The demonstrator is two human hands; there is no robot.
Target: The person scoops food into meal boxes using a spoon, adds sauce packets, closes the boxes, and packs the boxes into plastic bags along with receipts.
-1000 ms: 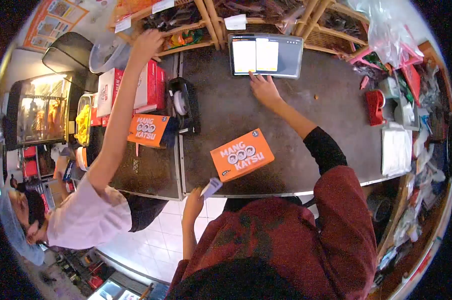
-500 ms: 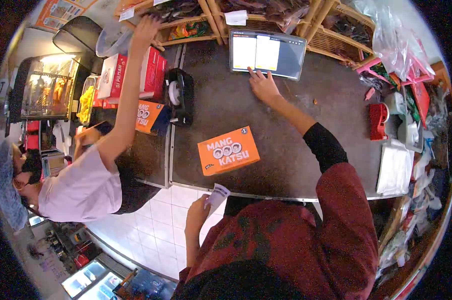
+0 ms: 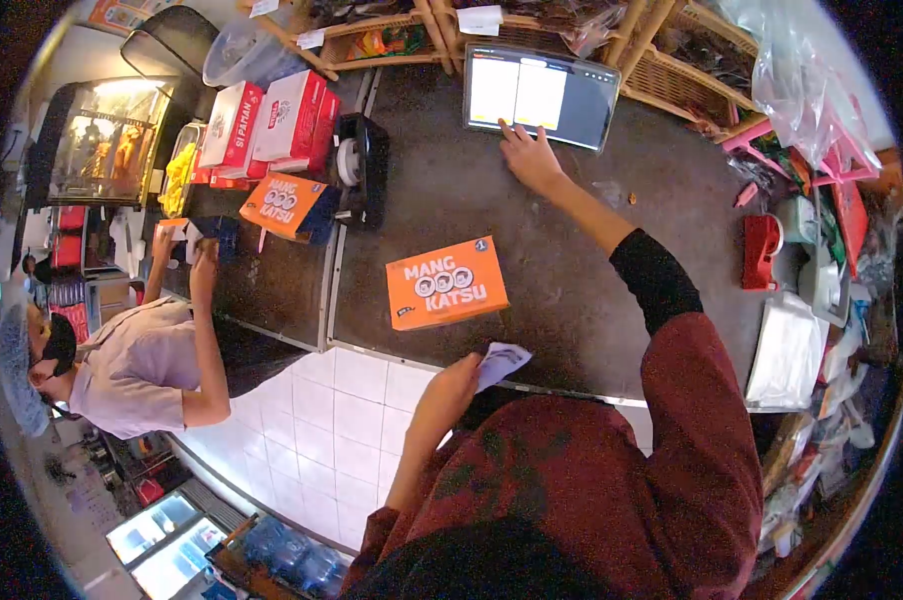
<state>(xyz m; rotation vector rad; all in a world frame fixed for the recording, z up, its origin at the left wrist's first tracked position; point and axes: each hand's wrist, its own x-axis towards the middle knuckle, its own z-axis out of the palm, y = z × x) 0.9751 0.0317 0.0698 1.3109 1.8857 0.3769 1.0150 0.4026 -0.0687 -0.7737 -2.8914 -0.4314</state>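
We take this for a small takeaway food shop: we see a glowing food display case point(image 3: 67, 140), printed Mang Katsu boxes point(image 3: 449, 283) on the dark table point(image 3: 572, 300), red-and-white cartons point(image 3: 292, 120), and a co-worker point(image 3: 137, 385) (in a hairnet point(image 3: 19, 375) and black mask point(image 3: 60, 345)).

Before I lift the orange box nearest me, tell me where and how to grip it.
Probably grip the orange box by its two short ends, one hand from each side: it lies flat on the counter, longer left to right, with nothing touching either end. Your left hand holds paper, so free it first.
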